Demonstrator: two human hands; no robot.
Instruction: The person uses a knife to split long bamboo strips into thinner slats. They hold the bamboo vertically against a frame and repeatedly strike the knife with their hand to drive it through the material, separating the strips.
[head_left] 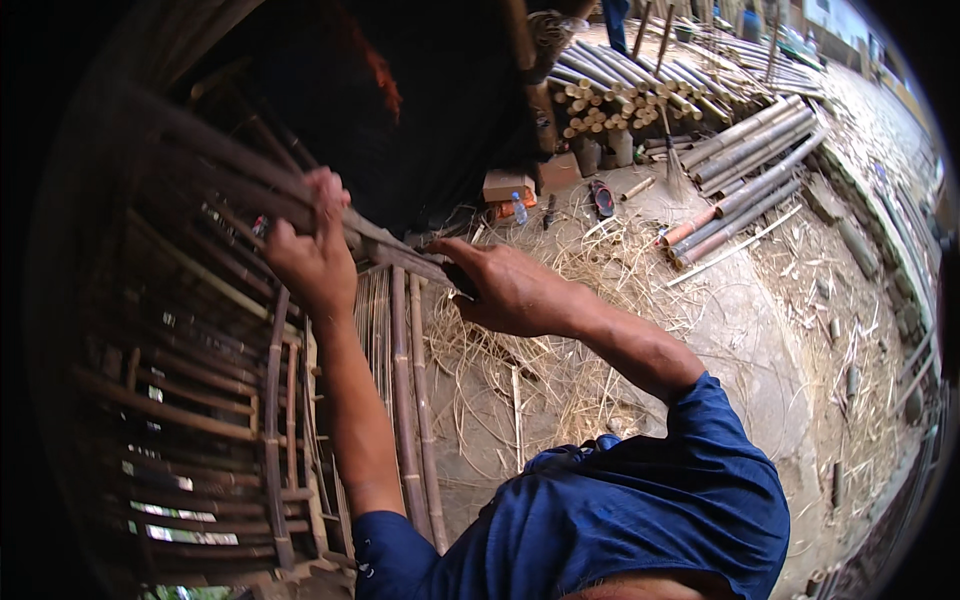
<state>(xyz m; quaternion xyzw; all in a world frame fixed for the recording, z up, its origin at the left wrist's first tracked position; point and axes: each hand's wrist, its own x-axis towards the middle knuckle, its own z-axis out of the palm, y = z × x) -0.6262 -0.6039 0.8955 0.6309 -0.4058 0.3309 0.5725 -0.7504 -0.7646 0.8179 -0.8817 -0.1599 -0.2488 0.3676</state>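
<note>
A long length of split bamboo (225, 150), blurred by motion, runs from the upper left down to my hands. My left hand (315, 248) is closed around it, thumb side up. On the other side, my right hand (515, 288) is wrapped around a dark tool (461, 280); most of it is hidden by the fingers, and whether it is a knife I cannot tell. The near end of the bamboo (405, 257) lies between the two hands, close to the right fingertips.
A slatted bamboo bench (200, 420) stands at left, beside upright poles (402, 400). Thin shavings (570, 390) litter the floor. Stacked bamboo poles (620, 95), loose thick poles (740, 215), a broom (674, 175), a sandal (602, 198), a plastic bottle (519, 208) and a cardboard box (505, 184) lie farther off.
</note>
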